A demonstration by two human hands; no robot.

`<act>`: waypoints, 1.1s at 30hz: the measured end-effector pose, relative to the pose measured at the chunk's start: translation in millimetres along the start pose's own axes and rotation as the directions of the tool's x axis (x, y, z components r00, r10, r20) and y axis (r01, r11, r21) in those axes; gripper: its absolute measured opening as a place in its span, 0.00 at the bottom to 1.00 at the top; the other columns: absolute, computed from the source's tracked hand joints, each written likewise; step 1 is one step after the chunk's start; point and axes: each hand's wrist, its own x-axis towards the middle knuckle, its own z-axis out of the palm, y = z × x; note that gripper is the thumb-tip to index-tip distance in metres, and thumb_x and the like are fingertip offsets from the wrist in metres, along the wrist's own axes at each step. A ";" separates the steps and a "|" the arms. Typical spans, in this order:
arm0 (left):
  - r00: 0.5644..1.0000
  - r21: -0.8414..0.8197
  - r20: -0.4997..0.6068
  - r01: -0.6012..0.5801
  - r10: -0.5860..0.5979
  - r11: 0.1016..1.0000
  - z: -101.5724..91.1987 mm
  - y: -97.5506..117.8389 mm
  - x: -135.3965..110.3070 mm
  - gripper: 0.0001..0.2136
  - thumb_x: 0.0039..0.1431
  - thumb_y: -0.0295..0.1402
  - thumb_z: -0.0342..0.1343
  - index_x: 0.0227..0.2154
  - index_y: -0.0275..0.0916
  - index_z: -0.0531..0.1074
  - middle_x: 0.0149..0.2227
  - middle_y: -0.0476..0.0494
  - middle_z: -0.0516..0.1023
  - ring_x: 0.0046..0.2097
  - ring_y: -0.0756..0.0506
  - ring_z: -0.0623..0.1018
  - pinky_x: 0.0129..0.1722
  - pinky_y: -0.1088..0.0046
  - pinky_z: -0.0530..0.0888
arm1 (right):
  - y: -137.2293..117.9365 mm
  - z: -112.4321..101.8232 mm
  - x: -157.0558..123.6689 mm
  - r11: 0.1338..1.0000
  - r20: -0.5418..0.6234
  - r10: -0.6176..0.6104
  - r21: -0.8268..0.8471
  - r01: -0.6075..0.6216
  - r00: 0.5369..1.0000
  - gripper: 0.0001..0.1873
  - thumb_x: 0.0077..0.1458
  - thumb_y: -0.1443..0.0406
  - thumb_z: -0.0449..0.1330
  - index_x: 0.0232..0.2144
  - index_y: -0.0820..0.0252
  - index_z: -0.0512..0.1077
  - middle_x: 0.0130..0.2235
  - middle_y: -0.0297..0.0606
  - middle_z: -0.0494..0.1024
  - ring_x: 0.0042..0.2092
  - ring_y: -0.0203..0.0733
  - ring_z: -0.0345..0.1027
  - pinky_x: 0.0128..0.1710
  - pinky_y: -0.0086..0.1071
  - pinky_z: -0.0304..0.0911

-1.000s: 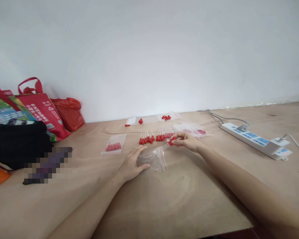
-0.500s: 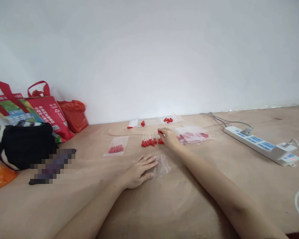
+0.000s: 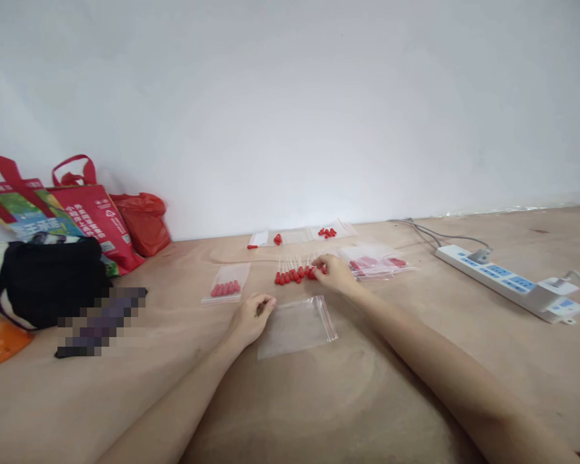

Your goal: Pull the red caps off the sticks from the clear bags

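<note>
A clear zip bag [image 3: 294, 327] lies flat on the table, its red-lined seal toward the right. By its upper left corner is my left hand [image 3: 252, 317], thumb and fingers curled together; whether anything sits in the pinch is hidden. Just beyond the bag, several red-tipped thin sticks [image 3: 287, 277] lie in a row, red ends toward me. My right hand [image 3: 336, 274] is at the right end of that row, with its fingers closed round a red-tipped stick [image 3: 324, 271], partly hidden by the hand.
Left of the row lies a bag of red pieces [image 3: 225, 289]. Stacked filled bags [image 3: 374, 263] lie right; more red pieces [image 3: 327, 232] rest on plastic near the wall. A power strip [image 3: 502, 280] stands far right, shopping bags [image 3: 94, 219] and a black cloth item [image 3: 53, 280] left.
My left hand has gone from lying spread on the clear bag to curled at its left side, uncovering the bag. My right hand has lowered slightly to the right end of the row.
</note>
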 end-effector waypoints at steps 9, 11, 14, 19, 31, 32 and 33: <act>0.994 -0.018 0.073 0.081 -0.079 0.997 -6.7 -6.2 1.8 0.09 0.49 0.38 0.50 0.27 0.38 0.69 0.28 0.48 0.74 0.32 0.47 0.72 0.30 0.73 0.67 | 8.4 -3.8 -65.9 0.968 0.147 0.127 0.198 -0.155 0.981 0.24 0.48 0.48 0.51 0.15 0.61 0.66 0.16 0.30 0.66 0.20 0.32 0.58 0.21 0.26 0.48; 0.992 -0.022 0.102 0.070 -0.067 0.997 -7.1 -5.6 0.9 0.08 0.49 0.39 0.51 0.26 0.39 0.68 0.27 0.49 0.74 0.31 0.48 0.72 0.29 0.74 0.66 | 4.2 -1.4 -69.5 0.963 0.164 0.159 0.193 -0.189 0.974 0.21 0.48 0.51 0.52 0.16 0.60 0.67 0.17 0.29 0.67 0.21 0.31 0.58 0.23 0.26 0.48; 0.990 -0.009 0.131 0.059 -0.057 0.998 -7.8 -3.4 -0.5 0.08 0.49 0.37 0.50 0.23 0.39 0.66 0.24 0.50 0.72 0.29 0.48 0.71 0.28 0.74 0.65 | -0.8 1.3 -69.0 0.961 0.169 0.198 0.160 -0.225 0.966 0.14 0.47 0.57 0.55 0.16 0.58 0.68 0.18 0.28 0.68 0.22 0.31 0.59 0.25 0.26 0.49; 0.997 0.005 -0.022 0.069 -0.069 0.998 -5.8 -1.6 -0.3 0.07 0.51 0.37 0.48 0.26 0.39 0.63 0.29 0.48 0.70 0.33 0.47 0.71 0.32 0.71 0.67 | 1.2 6.9 -70.7 0.954 0.122 0.190 0.212 -0.213 0.974 0.12 0.47 0.59 0.55 0.17 0.59 0.66 0.18 0.29 0.66 0.22 0.32 0.57 0.25 0.27 0.49; 0.986 -0.101 -0.123 0.099 -0.111 0.990 4.3 -13.6 2.3 0.16 0.50 0.39 0.51 0.41 0.38 0.60 0.38 0.43 0.71 0.42 0.45 0.72 0.42 0.65 0.68 | 67.2 -31.0 -34.5 0.716 -0.378 0.516 0.683 -0.145 0.769 0.12 0.48 0.61 0.49 0.36 0.57 0.52 0.21 0.26 0.63 0.22 0.34 0.61 0.21 0.26 0.55; 0.986 -0.091 -0.127 0.093 -0.104 0.991 4.8 -13.7 2.2 0.16 0.50 0.39 0.51 0.41 0.38 0.60 0.38 0.44 0.71 0.42 0.45 0.72 0.42 0.65 0.68 | 77.7 -38.3 -33.1 0.707 -0.420 0.594 0.679 -0.197 0.686 0.15 0.46 0.63 0.50 0.38 0.58 0.52 0.22 0.26 0.64 0.23 0.35 0.63 0.23 0.26 0.57; 0.986 -0.082 -0.134 0.087 -0.098 0.993 5.4 -13.5 2.0 0.16 0.50 0.38 0.51 0.40 0.38 0.60 0.38 0.44 0.71 0.42 0.45 0.72 0.42 0.66 0.69 | 87.1 -44.9 -32.8 0.716 -0.446 0.637 0.644 -0.269 0.628 0.16 0.45 0.65 0.51 0.38 0.58 0.52 0.22 0.26 0.65 0.24 0.35 0.64 0.25 0.27 0.58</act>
